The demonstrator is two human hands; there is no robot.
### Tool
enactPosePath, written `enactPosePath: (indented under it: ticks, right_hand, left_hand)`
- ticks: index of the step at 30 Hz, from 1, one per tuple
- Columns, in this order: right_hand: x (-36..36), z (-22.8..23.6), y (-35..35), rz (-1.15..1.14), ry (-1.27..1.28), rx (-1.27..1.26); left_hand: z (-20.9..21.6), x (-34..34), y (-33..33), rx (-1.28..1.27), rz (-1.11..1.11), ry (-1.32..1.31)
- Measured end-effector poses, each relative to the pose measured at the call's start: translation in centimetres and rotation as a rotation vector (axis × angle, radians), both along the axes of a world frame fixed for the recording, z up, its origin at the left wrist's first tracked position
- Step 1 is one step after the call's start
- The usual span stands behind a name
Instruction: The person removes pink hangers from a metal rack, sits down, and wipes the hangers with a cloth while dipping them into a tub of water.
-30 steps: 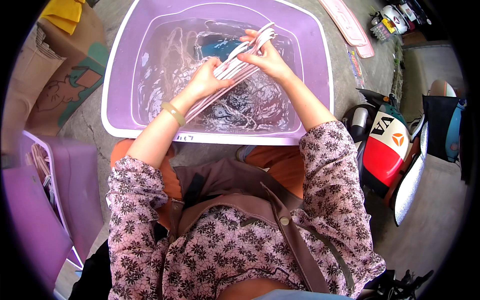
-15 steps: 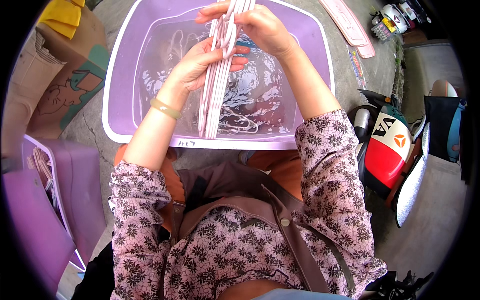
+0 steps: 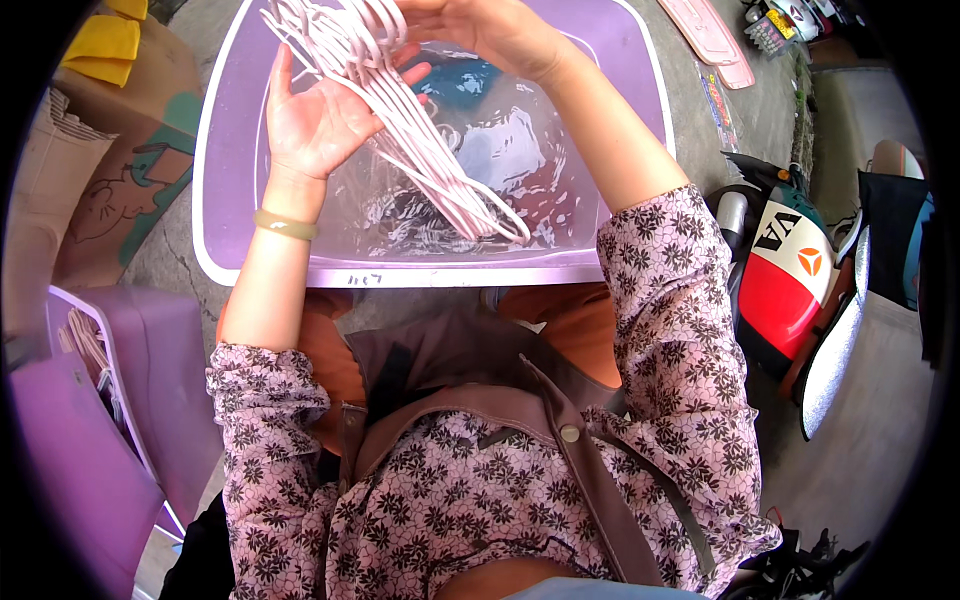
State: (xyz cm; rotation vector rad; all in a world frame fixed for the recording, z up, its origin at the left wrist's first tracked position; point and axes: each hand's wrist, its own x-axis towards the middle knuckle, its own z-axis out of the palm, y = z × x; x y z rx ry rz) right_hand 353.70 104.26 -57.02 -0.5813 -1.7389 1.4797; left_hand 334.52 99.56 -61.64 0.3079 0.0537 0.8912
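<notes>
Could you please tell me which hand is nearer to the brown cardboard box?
Left. The left hand is to the right of the brown cardboard box, with thin white hangers across it; the right hand is farther right, beside the hangers' curved ends.

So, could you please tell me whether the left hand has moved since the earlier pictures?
Yes, the left hand has moved leftward, closer to the left rim of the water-filled purple tub.
</notes>
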Motion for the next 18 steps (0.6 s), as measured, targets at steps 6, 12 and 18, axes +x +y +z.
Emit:
enactPosePath:
  ticks: [6, 12, 18]
  right_hand:
    - [9.1, -15.3, 3.0, -0.198, -0.914, 0.012]
    - [11.5, -27.0, -2.4, 0.189, -1.586, 0.028]
    - [10.5, -35.9, -4.1, 0.521, -1.816, -0.081]
  left_hand:
    - [-6.0, -3.7, 2.9, -0.104, 0.006, -0.148]
    - [-4.3, -5.0, 2.1, -0.091, 0.103, -0.017]
    - [-4.5, -5.0, 2.3, -0.032, 0.054, 0.134]
